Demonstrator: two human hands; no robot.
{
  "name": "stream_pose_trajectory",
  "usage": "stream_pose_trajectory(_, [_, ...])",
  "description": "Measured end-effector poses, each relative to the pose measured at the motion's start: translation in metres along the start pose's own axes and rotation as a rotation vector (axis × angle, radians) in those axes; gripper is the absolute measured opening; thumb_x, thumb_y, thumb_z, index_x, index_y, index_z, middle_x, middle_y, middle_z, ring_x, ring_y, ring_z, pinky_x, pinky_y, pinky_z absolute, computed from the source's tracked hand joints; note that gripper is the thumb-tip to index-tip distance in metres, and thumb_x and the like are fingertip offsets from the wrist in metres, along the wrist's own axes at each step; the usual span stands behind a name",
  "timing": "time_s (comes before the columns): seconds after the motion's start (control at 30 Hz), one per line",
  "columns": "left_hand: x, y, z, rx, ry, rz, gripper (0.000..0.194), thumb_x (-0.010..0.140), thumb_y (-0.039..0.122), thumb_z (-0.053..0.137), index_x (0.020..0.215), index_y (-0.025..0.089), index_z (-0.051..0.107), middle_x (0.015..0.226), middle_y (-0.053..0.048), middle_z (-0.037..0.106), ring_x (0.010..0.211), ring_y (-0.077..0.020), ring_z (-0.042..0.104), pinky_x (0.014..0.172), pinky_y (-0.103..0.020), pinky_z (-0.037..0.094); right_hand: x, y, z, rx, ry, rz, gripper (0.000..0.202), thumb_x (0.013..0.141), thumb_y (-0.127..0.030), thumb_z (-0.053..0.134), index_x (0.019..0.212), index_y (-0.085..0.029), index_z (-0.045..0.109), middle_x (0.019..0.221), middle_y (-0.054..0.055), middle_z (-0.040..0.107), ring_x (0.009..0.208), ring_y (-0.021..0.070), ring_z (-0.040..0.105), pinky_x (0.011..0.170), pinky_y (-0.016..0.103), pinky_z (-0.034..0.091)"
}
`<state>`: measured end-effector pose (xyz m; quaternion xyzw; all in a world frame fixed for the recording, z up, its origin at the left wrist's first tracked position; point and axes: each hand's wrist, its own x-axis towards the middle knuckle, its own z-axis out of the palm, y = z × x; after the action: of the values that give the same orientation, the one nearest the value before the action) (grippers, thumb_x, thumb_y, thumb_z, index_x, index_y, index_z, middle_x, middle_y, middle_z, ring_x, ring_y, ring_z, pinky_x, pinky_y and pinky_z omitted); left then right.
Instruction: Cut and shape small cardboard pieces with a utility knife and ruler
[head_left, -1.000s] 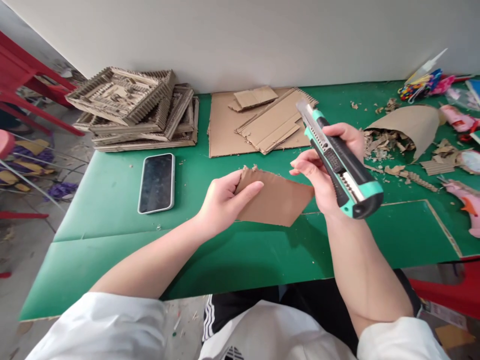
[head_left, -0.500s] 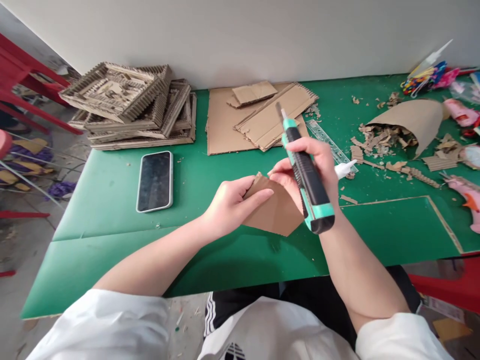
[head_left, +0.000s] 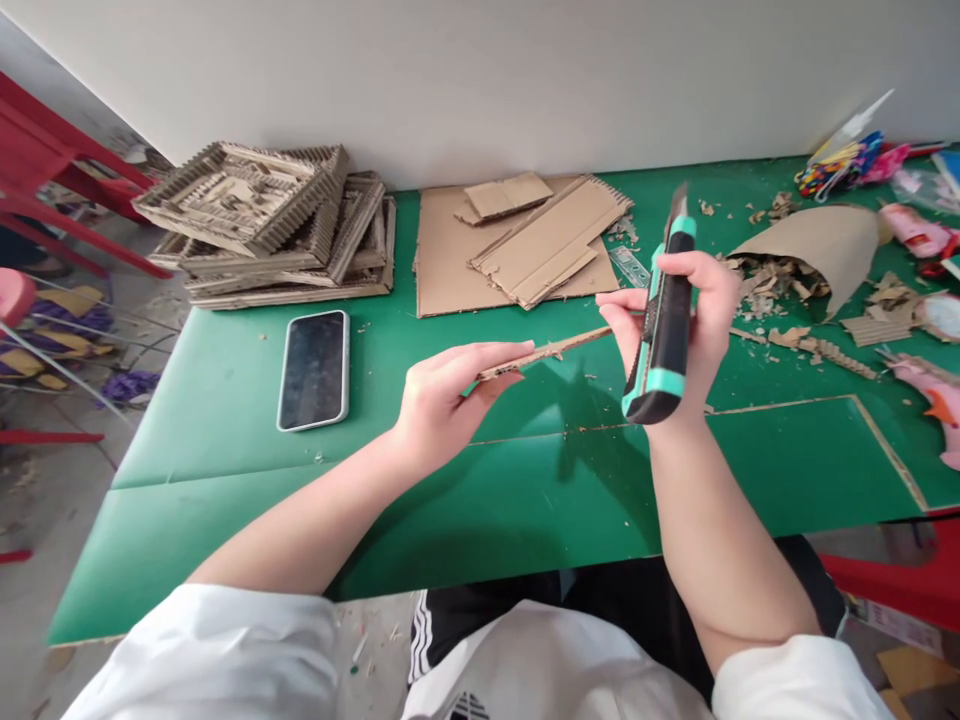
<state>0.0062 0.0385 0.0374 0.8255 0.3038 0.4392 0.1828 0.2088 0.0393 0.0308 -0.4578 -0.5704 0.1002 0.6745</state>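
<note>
My left hand (head_left: 448,398) pinches one end of a cardboard piece (head_left: 556,350), held nearly edge-on above the green table. My right hand (head_left: 701,310) is wrapped round a black and teal utility knife (head_left: 666,330), its blade pointing up and away from me. The right thumb and a fingertip are close to the far end of the cardboard; whether they touch it is unclear. Behind the hands, cut cardboard pieces (head_left: 551,240) lie on a larger flat sheet (head_left: 446,255).
A phone (head_left: 314,370) lies left of my hands, in front of stacked corrugated cardboard frames (head_left: 262,215). To the right are a curved cardboard piece (head_left: 817,235) with scraps, a clear ruler (head_left: 628,267) and pink glue guns (head_left: 930,395).
The cardboard has turned from showing its broad face to nearly edge-on. My right hand has moved right with the knife, away from my left hand, and the blade now points more upright.
</note>
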Motion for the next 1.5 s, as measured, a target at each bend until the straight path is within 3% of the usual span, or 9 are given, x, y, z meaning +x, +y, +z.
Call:
stream_pose_trajectory(0.27, [-0.003,-0.013,0.003,0.211,0.113,0.279,0.030,0.090,0.016,0.047,0.115,0.022,0.062,0.112,-0.006,0.069,0.103,-0.0170,0.066,0.087,-0.031,0.056,-0.004,-0.016,0.010,0.187,-0.025,-0.027,0.044,0.073,-0.018,0.073,0.106,-0.035,0.050,0.100,-0.005,0.059,0.064,0.0084,0.066,0.056,0.022,0.055])
stream_pose_trajectory(0.4, [-0.006,-0.016,0.006,0.312,0.127,0.310,0.027,0.091,0.019,0.045,0.110,0.020,0.065,0.109,-0.006,0.070,0.105,-0.0188,0.065,0.090,-0.032,0.056,-0.010,-0.015,0.006,0.242,-0.131,0.008,0.040,0.077,-0.036,0.069,0.113,-0.032,0.050,0.079,-0.004,0.067,0.064,0.0135,0.068,0.058,0.027,0.058])
stream_pose_trajectory(0.53, [-0.012,-0.013,0.012,0.289,0.174,0.052,0.023,0.090,0.024,0.050,0.109,0.019,0.063,0.103,-0.005,0.072,0.088,-0.0150,0.070,0.076,-0.024,0.057,-0.012,-0.017,0.002,0.267,-0.122,0.022,0.031,0.086,-0.041,0.055,0.115,-0.029,0.053,0.070,-0.003,0.068,0.058,0.0139,0.067,0.053,0.027,0.057])
stream_pose_trajectory(0.67, [-0.018,-0.010,0.018,0.165,0.239,-0.274,0.019,0.088,0.028,0.053,0.102,0.019,0.063,0.092,-0.002,0.073,0.077,-0.0121,0.069,0.069,-0.020,0.054,-0.006,-0.021,0.003,0.334,-0.208,0.062,0.045,0.083,-0.022,0.061,0.123,-0.037,0.047,0.104,-0.002,0.070,0.083,0.0161,0.070,0.061,0.028,0.060])
stream_pose_trajectory(0.9, [-0.035,-0.018,0.031,-0.036,0.153,-0.466,0.017,0.082,0.030,0.059,0.095,0.019,0.062,0.088,-0.002,0.073,0.073,-0.0117,0.067,0.066,-0.021,0.053,0.001,-0.014,-0.007,0.524,-0.486,0.320,0.074,0.074,-0.049,0.065,0.136,-0.046,0.024,0.142,0.002,0.045,0.100,0.0215,0.067,0.070,0.038,0.061])
stream_pose_trajectory(1.07, [-0.037,-0.022,0.037,-0.102,-0.034,-0.477,0.021,0.081,0.031,0.061,0.097,0.018,0.067,0.092,-0.002,0.074,0.080,-0.0146,0.069,0.072,-0.022,0.054,-0.004,-0.014,-0.015,0.626,-0.508,0.360,0.045,0.079,-0.048,0.059,0.122,-0.041,0.046,0.129,0.001,0.055,0.066,0.0111,0.065,0.052,0.029,0.056])
stream_pose_trajectory(1.2, [-0.034,-0.023,0.039,-0.153,-0.048,-0.457,0.026,0.084,0.028,0.056,0.104,0.016,0.067,0.101,-0.003,0.073,0.092,-0.0180,0.069,0.080,-0.024,0.055,-0.019,-0.024,-0.031,0.384,-0.453,0.379,0.062,0.072,-0.029,0.071,0.125,-0.042,0.040,0.104,-0.002,0.061,0.051,0.0057,0.052,0.044,0.022,0.049])
stream_pose_trajectory(1.3, [-0.034,-0.024,0.040,-0.169,-0.027,-0.423,0.031,0.084,0.026,0.056,0.112,0.017,0.064,0.111,-0.002,0.070,0.101,-0.0185,0.066,0.088,-0.024,0.053,-0.036,-0.037,-0.048,0.178,-0.603,0.523,0.082,0.080,-0.028,0.062,0.144,-0.039,0.012,0.097,0.001,0.062,0.050,0.0077,0.049,0.044,0.024,0.049])
stream_pose_trajectory(1.5, [-0.039,-0.025,0.042,-0.118,-0.028,-0.327,0.029,0.086,0.024,0.053,0.113,0.017,0.063,0.104,-0.002,0.072,0.090,-0.0145,0.069,0.077,-0.018,0.055,-0.061,-0.048,-0.059,-0.121,-0.887,0.576,0.068,0.088,-0.024,0.049,0.147,-0.032,0.017,0.113,0.007,0.063,0.076,0.0135,0.064,0.064,0.027,0.056])
